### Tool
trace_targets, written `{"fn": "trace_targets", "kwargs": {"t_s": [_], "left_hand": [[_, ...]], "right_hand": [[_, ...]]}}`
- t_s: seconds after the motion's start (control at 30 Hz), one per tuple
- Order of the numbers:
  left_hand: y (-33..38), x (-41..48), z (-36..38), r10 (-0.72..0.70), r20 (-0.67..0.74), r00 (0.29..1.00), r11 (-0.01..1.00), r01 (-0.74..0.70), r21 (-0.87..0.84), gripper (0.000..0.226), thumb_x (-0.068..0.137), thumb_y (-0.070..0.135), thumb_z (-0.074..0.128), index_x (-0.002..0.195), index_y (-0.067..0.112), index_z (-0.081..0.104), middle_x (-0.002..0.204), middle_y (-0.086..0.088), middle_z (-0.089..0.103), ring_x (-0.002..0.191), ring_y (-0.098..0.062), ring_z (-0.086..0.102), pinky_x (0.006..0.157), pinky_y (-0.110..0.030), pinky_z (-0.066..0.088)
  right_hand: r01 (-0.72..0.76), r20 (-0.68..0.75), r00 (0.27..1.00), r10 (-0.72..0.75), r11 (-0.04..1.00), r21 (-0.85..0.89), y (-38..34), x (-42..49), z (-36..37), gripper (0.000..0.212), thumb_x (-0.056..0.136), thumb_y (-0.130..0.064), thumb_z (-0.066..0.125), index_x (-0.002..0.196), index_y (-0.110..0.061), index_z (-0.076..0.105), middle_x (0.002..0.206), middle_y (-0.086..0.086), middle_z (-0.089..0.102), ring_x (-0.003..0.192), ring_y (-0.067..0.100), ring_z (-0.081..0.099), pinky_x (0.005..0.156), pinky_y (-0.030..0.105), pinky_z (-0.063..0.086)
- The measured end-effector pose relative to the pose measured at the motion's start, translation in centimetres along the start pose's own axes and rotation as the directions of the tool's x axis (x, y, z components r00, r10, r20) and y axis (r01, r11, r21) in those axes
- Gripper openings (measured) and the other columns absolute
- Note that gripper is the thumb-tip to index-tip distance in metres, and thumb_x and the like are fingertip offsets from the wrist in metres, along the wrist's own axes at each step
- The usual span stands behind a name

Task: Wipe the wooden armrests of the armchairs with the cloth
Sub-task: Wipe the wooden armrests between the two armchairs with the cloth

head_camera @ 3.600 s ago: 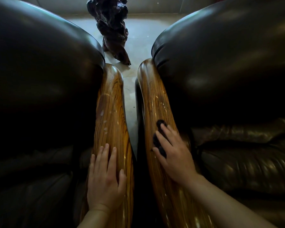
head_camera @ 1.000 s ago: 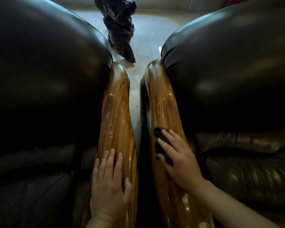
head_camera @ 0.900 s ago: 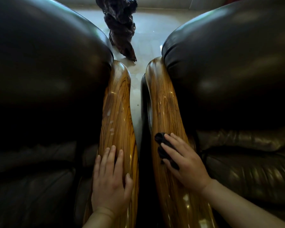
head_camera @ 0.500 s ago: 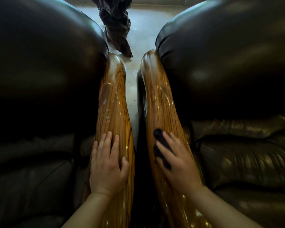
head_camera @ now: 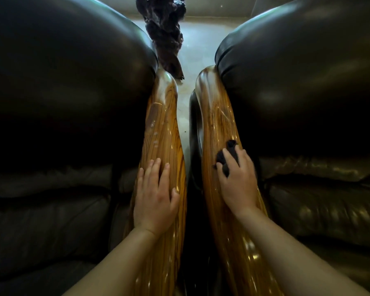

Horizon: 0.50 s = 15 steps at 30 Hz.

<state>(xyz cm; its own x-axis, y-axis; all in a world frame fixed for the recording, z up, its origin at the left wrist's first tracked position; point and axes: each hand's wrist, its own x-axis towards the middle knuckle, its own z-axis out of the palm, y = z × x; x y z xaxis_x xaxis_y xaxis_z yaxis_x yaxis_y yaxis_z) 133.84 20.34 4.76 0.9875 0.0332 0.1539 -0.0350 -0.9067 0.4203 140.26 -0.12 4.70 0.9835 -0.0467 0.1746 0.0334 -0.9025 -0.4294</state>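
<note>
Two glossy wooden armrests run side by side away from me. On the left armrest [head_camera: 161, 124] my left hand [head_camera: 155, 195] lies flat, fingers together, holding nothing. Pale smudges mark that armrest farther up. My right hand [head_camera: 237, 180] presses a small dark cloth [head_camera: 226, 154] onto the right armrest [head_camera: 216, 116], about halfway along it. Most of the cloth is hidden under my fingers; a dark corner sticks out past my fingertips.
Dark leather armchairs bulge on both sides, the left one [head_camera: 62, 92] and the right one [head_camera: 308, 82]. A narrow gap with pale floor [head_camera: 185, 112] separates the armrests. A dark gnarled wooden sculpture [head_camera: 163, 33] stands on the floor beyond the gap.
My right hand has slid the cloth a little farther up the right armrest and toward its inner side. My left hand stays flat on the left armrest. The view has shifted slightly.
</note>
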Motion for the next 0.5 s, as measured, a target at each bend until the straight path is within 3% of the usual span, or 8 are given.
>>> {"fn": "trace_targets", "kwargs": {"t_s": [0.1,0.17,0.27,0.37,0.43,0.5], "left_hand": [[-0.7,-0.7,-0.6,-0.011,-0.012,1.0,0.999,0.01,-0.052,0.056,0.094,0.035,0.042,0.148,0.019,0.033,0.159,-0.008,0.024,0.15,-0.016,0.003,0.121,-0.044,0.009],[-2.0,-1.6,-1.0,0.004,-0.015,1.0,1.0,-0.005,-0.008,0.057,0.094,0.039,0.038,0.147,0.021,0.032,0.159,-0.006,0.022,0.149,-0.013,-0.002,0.119,-0.044,0.01],[-4.0,-2.8,-0.8,0.009,0.017,1.0,1.0,-0.009,0.026,0.058,0.095,0.043,0.035,0.149,0.023,0.026,0.162,-0.002,0.016,0.15,-0.011,-0.005,0.119,-0.042,0.01],[-4.7,-2.9,-0.3,-0.011,0.033,0.999,0.999,0.009,0.048,0.06,0.096,0.045,0.035,0.151,0.024,0.023,0.162,-0.001,0.014,0.15,-0.012,-0.002,0.119,-0.04,0.013],[-4.8,-2.9,-0.1,0.005,0.04,0.999,0.998,-0.008,0.063,0.061,0.096,0.045,0.035,0.151,0.023,0.022,0.162,-0.001,0.014,0.151,-0.013,-0.001,0.119,-0.04,0.012],[-4.8,-2.9,-0.2,0.005,0.038,0.999,0.998,-0.007,0.058,0.061,0.096,0.044,0.035,0.152,0.023,0.021,0.162,0.0,0.011,0.151,-0.012,-0.001,0.119,-0.039,0.01]], "right_hand": [[0.354,0.152,0.926,-0.345,0.934,-0.041,-0.9,-3.4,-0.3,0.051,0.083,-0.022,0.065,0.134,-0.021,0.057,0.152,0.006,0.042,0.146,0.026,0.029,0.115,0.044,0.031],[0.451,0.175,0.877,-0.448,0.892,0.022,-0.6,-3.6,-1.1,0.05,0.078,-0.015,0.073,0.127,-0.018,0.062,0.142,0.005,0.052,0.139,0.023,0.04,0.112,0.04,0.037],[0.336,0.098,0.928,-0.361,0.919,0.207,-3.0,-1.7,-1.9,0.041,0.084,-0.016,0.068,0.125,-0.021,0.063,0.132,-0.001,0.058,0.125,0.012,0.05,0.102,0.027,0.046],[0.267,0.022,0.953,-0.303,0.867,0.42,-7.7,0.9,-1.1,0.036,0.091,-0.024,0.06,0.126,-0.024,0.062,0.129,-0.008,0.058,0.116,0.0,0.051,0.095,0.013,0.042],[0.281,0.01,0.947,-0.32,0.848,0.45,-10.3,2.7,0.1,0.036,0.092,-0.024,0.061,0.128,-0.022,0.062,0.133,-0.006,0.057,0.121,0.004,0.05,0.101,0.016,0.04],[0.285,0.095,0.934,-0.344,0.879,0.382,-12.4,3.8,1.6,0.041,0.093,-0.023,0.063,0.134,-0.022,0.058,0.144,-0.004,0.05,0.134,0.011,0.042,0.11,0.025,0.033]]}}
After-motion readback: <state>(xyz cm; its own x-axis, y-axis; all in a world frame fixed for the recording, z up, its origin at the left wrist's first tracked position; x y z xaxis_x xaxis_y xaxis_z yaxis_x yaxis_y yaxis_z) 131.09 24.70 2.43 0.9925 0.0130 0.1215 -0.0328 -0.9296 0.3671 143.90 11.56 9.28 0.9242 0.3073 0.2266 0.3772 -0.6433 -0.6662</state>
